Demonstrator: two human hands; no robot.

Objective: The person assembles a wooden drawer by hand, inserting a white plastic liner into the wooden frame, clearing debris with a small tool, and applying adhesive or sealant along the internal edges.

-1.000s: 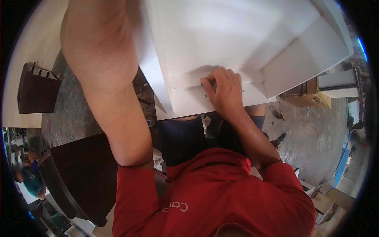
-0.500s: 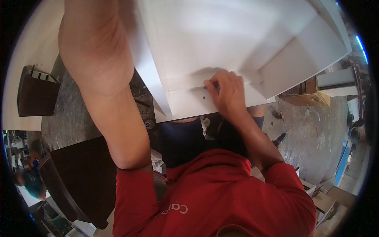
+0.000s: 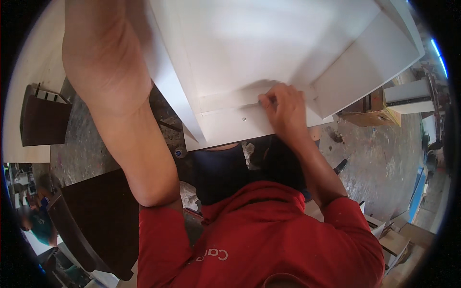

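- Rightward along the white panel (image 3: 218, 129), the right hand (image 3: 288, 114) has been shifted — farther from the small metal fitting (image 3: 244, 119).
- Fitting is seated left of the curled fingers, apart; whether anything is pinched cannot be told.

Right hand (image 3: 288, 114) curled at open white cabinet (image 3: 230, 53); small metal fitting (image 3: 244, 119) nearby.

A stained grey floor (image 3: 384, 149) spread on both sides. Dark brown furniture (image 3: 98, 216) stood at left, and bluish light (image 3: 442, 66) glowed at upper right.
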